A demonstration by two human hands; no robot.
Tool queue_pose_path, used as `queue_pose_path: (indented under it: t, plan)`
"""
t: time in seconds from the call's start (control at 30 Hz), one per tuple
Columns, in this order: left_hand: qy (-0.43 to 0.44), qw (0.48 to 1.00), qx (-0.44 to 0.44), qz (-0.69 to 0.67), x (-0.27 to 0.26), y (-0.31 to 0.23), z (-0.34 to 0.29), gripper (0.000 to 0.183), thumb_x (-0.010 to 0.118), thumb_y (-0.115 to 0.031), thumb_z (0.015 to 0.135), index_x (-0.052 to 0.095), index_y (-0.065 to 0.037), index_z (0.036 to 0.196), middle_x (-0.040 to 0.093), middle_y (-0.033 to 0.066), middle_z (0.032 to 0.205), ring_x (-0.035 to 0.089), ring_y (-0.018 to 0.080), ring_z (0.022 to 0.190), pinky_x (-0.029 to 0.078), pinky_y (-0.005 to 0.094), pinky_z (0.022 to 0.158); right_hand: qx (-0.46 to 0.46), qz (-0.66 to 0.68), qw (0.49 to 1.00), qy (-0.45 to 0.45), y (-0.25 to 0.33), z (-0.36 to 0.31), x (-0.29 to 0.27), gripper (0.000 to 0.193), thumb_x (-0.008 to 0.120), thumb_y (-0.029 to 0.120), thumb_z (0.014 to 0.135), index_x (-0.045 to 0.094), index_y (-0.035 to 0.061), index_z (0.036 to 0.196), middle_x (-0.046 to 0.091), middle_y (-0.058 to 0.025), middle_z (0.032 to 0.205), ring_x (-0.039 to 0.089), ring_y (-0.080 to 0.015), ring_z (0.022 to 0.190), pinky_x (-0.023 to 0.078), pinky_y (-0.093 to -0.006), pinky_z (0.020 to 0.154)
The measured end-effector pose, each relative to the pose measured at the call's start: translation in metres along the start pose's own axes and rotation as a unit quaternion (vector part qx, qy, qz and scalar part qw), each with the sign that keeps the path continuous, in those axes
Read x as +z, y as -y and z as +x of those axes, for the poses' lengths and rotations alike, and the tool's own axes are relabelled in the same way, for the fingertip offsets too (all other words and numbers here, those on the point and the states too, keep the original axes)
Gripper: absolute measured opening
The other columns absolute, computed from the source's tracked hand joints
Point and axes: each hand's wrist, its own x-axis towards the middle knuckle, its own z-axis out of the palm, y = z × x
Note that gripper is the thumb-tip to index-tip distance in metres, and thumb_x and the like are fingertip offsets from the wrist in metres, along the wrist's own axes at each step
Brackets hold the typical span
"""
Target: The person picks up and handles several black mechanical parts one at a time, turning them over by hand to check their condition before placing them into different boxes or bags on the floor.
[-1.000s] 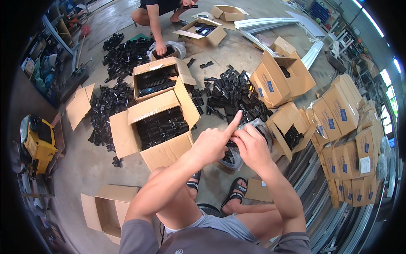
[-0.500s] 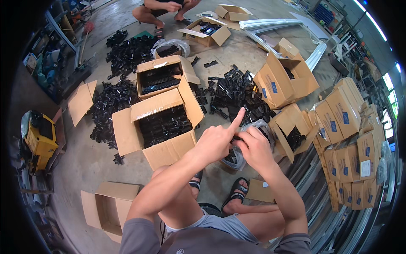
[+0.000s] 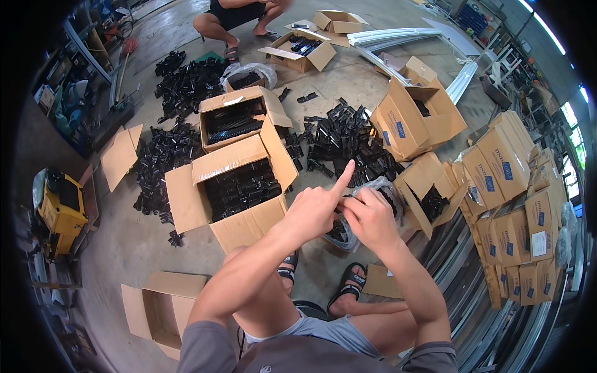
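Note:
My left hand (image 3: 315,208) is raised above my knees, its index finger stretched out and the other fingers curled in. Close against it, my right hand (image 3: 372,216) has thumb and fingertips pinched together. Whatever lies between the two hands is mostly hidden behind the fingers. Just beneath them a box lined with a clear plastic bag (image 3: 353,241) holds black parts. Beyond my fingertips lies a heap of loose black plastic parts (image 3: 339,133). To the left, an open carton (image 3: 245,227) is filled with rows of the same black parts.
More black parts (image 3: 166,161) lie heaped at the left. A second filled carton (image 3: 233,99), a tilted carton (image 3: 388,118) and a smaller one (image 3: 418,180) surround the heap. Stacked cartons (image 3: 513,230) and long metal profiles (image 3: 460,292) line the right. Another person (image 3: 233,18) squats at the back.
My hands keep nearly the same pose, with slight finger movement. The squatting person's hands have shifted to the right. The view has tilted slightly.

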Motion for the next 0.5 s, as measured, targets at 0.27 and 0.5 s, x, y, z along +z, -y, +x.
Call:
queue_pose_path:
  t: [0.27, 0.5]
  plan:
    - [-0.002, 1.000, -0.006, 0.008, -0.002, -0.007, 0.000, 0.101, 0.063, 0.002, 0.073, 0.011, -0.009, 0.159, 0.064, 0.0227, 0.065, 0.063, 0.0431, 0.062, 0.050, 0.0524, 0.061, 0.051, 0.013, 0.999, -0.004, 0.008, 0.000, 0.002, 0.009, 0.072, 0.012, 0.082, 0.069, 0.0051, 0.087, 0.056, -0.0108, 0.082, 0.060, -0.0310, 0.079, 0.050, -0.0414, 0.070]
    - [-0.004, 1.000, 0.006, 0.028, 0.002, -0.006, -0.004, 0.103, 0.064, 0.000, 0.074, 0.008, -0.010, 0.159, 0.064, 0.0250, 0.068, 0.063, 0.0446, 0.063, 0.050, 0.0533, 0.063, 0.169, 0.078, 0.982, 0.035, 0.015, 0.005, -0.001, 0.010, 0.070, 0.012, 0.084, 0.070, 0.0020, 0.085, 0.059, -0.0134, 0.080, 0.061, -0.0336, 0.073, 0.050, -0.0435, 0.065]
